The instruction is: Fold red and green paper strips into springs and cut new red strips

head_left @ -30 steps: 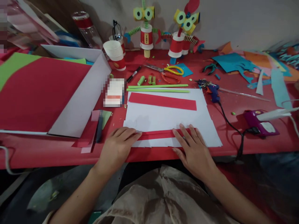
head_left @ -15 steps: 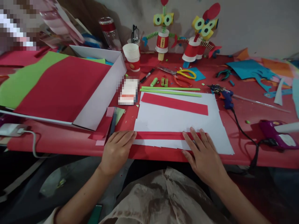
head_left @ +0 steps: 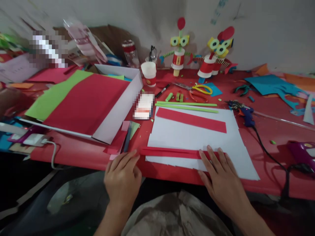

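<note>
A folded red paper strip (head_left: 172, 152) lies along the near edge of a white sheet (head_left: 187, 137). My right hand (head_left: 220, 177) rests flat on the strip's right part, fingers spread and pressing it down. Just off the strip's left end is my left hand (head_left: 123, 177), its fingers bent and the thumb apart from them, with nothing visible in it. Farther up the sheet lies a second, flat red strip (head_left: 192, 120), slanting down to the right. Two thin green strips (head_left: 187, 106) lie along the sheet's top edge.
At left stands a white box (head_left: 118, 111) with red and green sheets on it. Scissors (head_left: 201, 90), a marker (head_left: 162, 90) and paper cups (head_left: 149, 73) are behind the sheet. A glue gun (head_left: 246, 114) with its cord lies right. Paper-cup figures (head_left: 178, 59) stand by the wall.
My left hand has come off the strip's left end, moving slightly toward me. The right hand stays on the strip. The whole view has shifted, showing more of the left side.
</note>
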`<state>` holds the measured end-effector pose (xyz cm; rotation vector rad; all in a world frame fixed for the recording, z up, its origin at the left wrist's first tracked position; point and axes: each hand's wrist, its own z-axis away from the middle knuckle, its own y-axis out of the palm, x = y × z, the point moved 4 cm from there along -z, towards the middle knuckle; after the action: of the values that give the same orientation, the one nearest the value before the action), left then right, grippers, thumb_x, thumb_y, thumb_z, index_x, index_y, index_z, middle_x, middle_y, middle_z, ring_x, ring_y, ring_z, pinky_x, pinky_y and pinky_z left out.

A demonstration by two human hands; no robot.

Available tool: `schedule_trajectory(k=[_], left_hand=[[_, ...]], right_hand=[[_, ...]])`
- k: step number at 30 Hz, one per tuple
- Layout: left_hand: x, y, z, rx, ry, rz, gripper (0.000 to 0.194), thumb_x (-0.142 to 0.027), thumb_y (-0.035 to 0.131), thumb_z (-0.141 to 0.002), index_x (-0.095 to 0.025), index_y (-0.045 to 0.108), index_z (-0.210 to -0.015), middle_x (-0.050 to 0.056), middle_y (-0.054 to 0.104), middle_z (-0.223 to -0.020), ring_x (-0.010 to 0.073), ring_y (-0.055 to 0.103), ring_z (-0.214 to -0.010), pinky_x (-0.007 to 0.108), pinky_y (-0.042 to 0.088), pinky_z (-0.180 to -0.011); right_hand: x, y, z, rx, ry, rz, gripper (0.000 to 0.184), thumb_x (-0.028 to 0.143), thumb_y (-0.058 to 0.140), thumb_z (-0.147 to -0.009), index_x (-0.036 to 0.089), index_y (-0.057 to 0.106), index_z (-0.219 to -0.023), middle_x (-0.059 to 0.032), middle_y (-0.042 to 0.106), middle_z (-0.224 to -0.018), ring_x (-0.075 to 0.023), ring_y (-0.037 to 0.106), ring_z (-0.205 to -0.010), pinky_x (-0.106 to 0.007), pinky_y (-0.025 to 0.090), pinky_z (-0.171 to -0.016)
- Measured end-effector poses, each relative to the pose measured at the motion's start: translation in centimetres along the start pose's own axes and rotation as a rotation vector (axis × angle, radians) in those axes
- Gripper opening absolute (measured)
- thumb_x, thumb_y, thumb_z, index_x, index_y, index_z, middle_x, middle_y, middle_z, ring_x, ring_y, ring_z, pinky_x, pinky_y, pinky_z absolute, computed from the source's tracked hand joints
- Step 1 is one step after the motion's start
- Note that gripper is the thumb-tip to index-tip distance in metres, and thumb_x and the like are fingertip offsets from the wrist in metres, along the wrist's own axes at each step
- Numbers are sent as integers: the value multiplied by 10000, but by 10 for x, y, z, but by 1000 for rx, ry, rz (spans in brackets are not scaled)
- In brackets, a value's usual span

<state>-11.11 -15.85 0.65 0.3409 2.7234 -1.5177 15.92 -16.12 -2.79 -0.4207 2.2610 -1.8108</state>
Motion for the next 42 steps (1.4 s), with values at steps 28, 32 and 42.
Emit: schedule_trajectory(k=[28, 32, 42], left_hand=[[-35, 35, 4, 242, 248, 160, 468, -341, 408, -925, -82, 494, -1306, 155, 551, -1325, 271, 518, -1224, 440, 401, -1029], [-35, 33, 3, 229, 263, 137, 468, -340, 411, -922, -72, 503, -1295, 158, 565, -1308, 279, 536, -1202, 445, 407, -1019], [-32, 39, -9, 248, 246, 98, 457, -373, 411, -912, -55, 577, -1196, 189, 633, -1206, 327, 573, -1141, 471, 464, -945]], right_hand=[[-21, -20, -10, 83, 155, -202, 362, 217, 424, -935, 165, 549, -1271, -101, 584, -1291, -258, 496, -1212, -421, 424, -1000], [-46, -23, -16, 78, 264, -305, 289, 212, 615, -828, 170, 633, -1113, -109, 650, -1046, -273, 554, -990, -433, 467, -882], [-60, -23, -24, 95, 285, -719, 349, 267, 652, -793, 274, 621, -1141, -58, 619, -1034, -221, 584, -942, -363, 469, -821]])
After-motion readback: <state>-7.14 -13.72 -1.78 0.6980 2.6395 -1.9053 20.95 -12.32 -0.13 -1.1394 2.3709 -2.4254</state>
